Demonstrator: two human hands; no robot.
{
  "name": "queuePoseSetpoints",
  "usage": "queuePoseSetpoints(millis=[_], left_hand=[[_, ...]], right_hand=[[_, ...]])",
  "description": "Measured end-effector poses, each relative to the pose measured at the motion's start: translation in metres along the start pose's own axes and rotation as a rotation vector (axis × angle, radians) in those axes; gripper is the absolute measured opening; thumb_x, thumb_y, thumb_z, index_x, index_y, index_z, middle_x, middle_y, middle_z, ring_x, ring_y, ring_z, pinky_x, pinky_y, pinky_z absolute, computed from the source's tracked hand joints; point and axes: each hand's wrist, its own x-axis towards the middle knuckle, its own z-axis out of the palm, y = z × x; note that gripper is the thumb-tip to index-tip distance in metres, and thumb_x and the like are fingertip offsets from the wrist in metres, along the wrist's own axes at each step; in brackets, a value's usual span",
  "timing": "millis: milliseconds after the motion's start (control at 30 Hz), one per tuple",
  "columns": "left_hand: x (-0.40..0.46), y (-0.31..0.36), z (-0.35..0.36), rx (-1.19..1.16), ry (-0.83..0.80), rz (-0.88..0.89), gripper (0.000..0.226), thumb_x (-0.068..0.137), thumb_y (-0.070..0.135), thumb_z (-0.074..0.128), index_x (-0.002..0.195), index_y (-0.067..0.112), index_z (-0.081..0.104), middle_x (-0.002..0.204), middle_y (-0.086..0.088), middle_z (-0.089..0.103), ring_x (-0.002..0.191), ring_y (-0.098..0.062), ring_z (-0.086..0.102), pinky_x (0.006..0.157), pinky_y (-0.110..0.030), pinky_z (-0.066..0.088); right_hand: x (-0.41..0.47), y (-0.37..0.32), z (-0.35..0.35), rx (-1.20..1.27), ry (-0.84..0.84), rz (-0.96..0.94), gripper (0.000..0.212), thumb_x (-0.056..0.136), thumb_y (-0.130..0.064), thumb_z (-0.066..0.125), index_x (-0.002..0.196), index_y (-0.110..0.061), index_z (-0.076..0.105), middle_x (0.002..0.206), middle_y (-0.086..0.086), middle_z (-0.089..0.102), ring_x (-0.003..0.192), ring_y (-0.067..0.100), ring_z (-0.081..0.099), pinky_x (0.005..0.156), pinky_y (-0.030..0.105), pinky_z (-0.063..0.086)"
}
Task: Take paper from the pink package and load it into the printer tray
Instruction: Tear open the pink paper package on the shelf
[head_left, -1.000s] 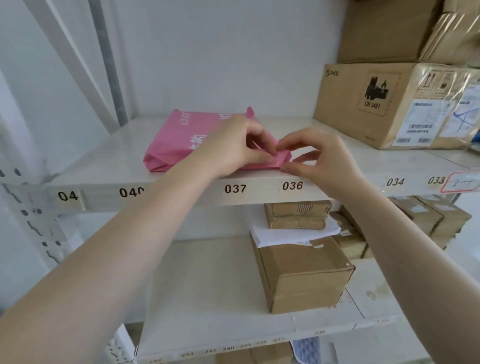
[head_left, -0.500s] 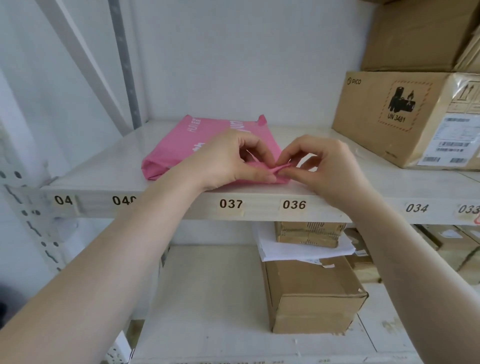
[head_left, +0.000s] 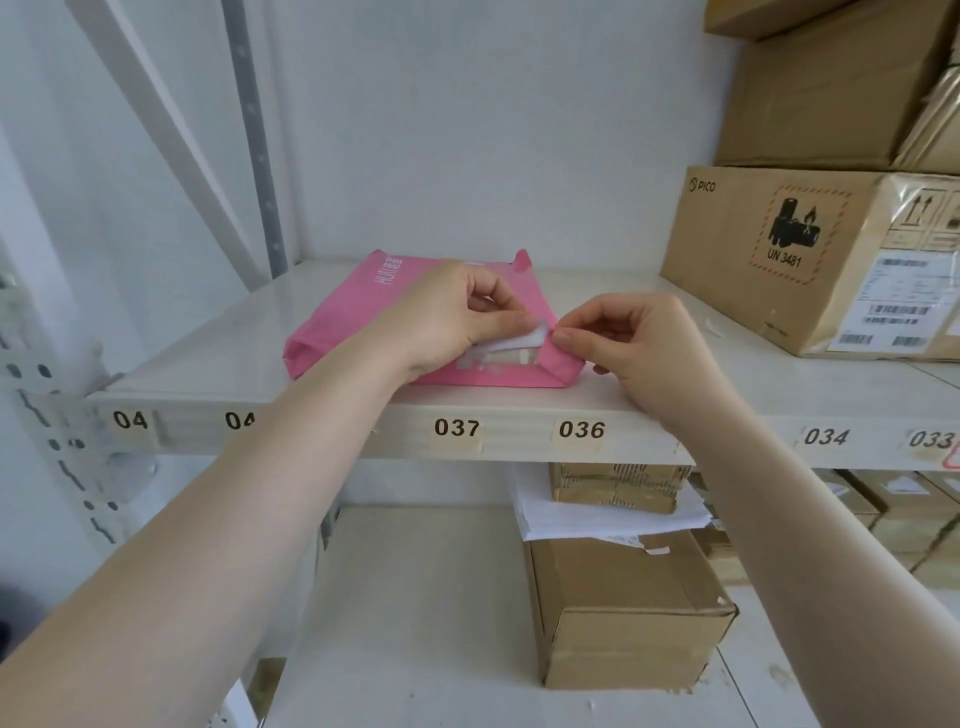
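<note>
White metal shelf (head_left: 249, 358) is carrying a flat pink paper package (head_left: 358, 306) near its front edge, above labels 037/036. Left hand (head_left: 452, 317) is pinching a white inner flap (head_left: 519, 340); right hand (head_left: 639, 343) is pinching the pink wrapper edge beside it.

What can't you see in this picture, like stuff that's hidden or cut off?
All in the head view:
- Printer tray: nowhere in the picture.
- Pink package: the left hand covers its middle and most of its print.
- Paper inside: only a white flap at the opened end shows; how many sheets cannot be told.
- Shelf label reading "04": the left forearm cuts off its last digit.
- Brown box: the right edge crops it.
- Right hand: its fingers pinch the wrapper.
</note>
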Motion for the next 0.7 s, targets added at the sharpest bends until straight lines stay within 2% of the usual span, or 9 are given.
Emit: queuePoseSetpoints(millis=[100, 200, 333, 500, 567, 633, 700], left_hand=[[0.002, -0.003, 0.001, -0.003, 0.002, -0.046, 0.014, 0.079, 0.026, 0.075, 0.071, 0.019, 0.066, 0.045, 0.015, 0.06, 0.04, 0.004, 0.05, 0.041, -0.009, 0.036], [0.001, -0.003, 0.001, -0.017, -0.003, -0.062, 0.015, 0.08, 0.025, 0.075, 0.075, 0.014, 0.066, 0.041, 0.014, 0.059, 0.035, 0.003, 0.047, 0.038, -0.008, 0.033], [0.001, -0.002, 0.001, -0.04, -0.01, -0.065, 0.015, 0.081, 0.023, 0.074, 0.076, 0.011, 0.065, 0.041, 0.012, 0.06, 0.035, 0.002, 0.047, 0.038, -0.008, 0.033], [-0.001, -0.006, 0.001, -0.025, -0.019, -0.023, 0.012, 0.082, 0.019, 0.073, 0.075, 0.015, 0.063, 0.043, 0.009, 0.061, 0.035, -0.002, 0.048, 0.041, -0.011, 0.036], [-0.004, -0.007, 0.0, 0.024, -0.011, 0.022, 0.012, 0.082, 0.016, 0.072, 0.078, 0.018, 0.061, 0.051, 0.008, 0.062, 0.044, -0.005, 0.047, 0.051, -0.014, 0.036], [-0.008, -0.007, -0.002, 0.054, -0.044, 0.077, 0.013, 0.086, 0.01, 0.065, 0.079, 0.02, 0.063, 0.069, -0.007, 0.065, 0.061, -0.013, 0.051, 0.063, -0.021, 0.039], [-0.012, -0.006, -0.003, 0.109, -0.081, 0.123, 0.023, 0.091, 0.008, 0.058, 0.08, 0.023, 0.071, 0.084, -0.017, 0.069, 0.073, -0.024, 0.059, 0.073, -0.034, 0.046]], right_hand=[[-0.008, -0.002, 0.0, -0.1, 0.076, -0.117, 0.022, 0.07, -0.018, 0.081, 0.084, -0.016, 0.065, 0.086, -0.009, 0.067, 0.074, 0.004, 0.061, 0.063, 0.019, 0.047], [-0.015, -0.006, 0.009, -0.221, 0.058, -0.221, 0.026, 0.068, -0.027, 0.082, 0.085, -0.023, 0.063, 0.096, -0.008, 0.062, 0.088, 0.005, 0.059, 0.069, 0.023, 0.049], [-0.013, -0.007, 0.022, -0.337, 0.09, -0.19, 0.028, 0.065, -0.028, 0.081, 0.083, -0.026, 0.06, 0.094, -0.01, 0.058, 0.083, 0.001, 0.058, 0.067, 0.02, 0.047], [-0.015, -0.005, 0.018, -0.196, 0.173, -0.1, 0.028, 0.065, -0.029, 0.084, 0.079, -0.019, 0.062, 0.084, -0.006, 0.068, 0.075, 0.004, 0.065, 0.062, 0.018, 0.052], [-0.017, -0.003, 0.014, -0.11, 0.192, -0.05, 0.022, 0.067, -0.021, 0.084, 0.077, -0.014, 0.065, 0.083, -0.002, 0.072, 0.073, 0.01, 0.069, 0.064, 0.023, 0.054], [-0.018, -0.001, 0.01, -0.048, 0.195, 0.0, 0.014, 0.07, -0.014, 0.081, 0.074, -0.011, 0.068, 0.085, 0.001, 0.074, 0.074, 0.017, 0.072, 0.07, 0.029, 0.057], [-0.018, -0.001, 0.006, -0.002, 0.184, 0.042, 0.011, 0.07, -0.012, 0.081, 0.072, -0.01, 0.071, 0.087, 0.001, 0.076, 0.078, 0.02, 0.073, 0.078, 0.034, 0.059]])
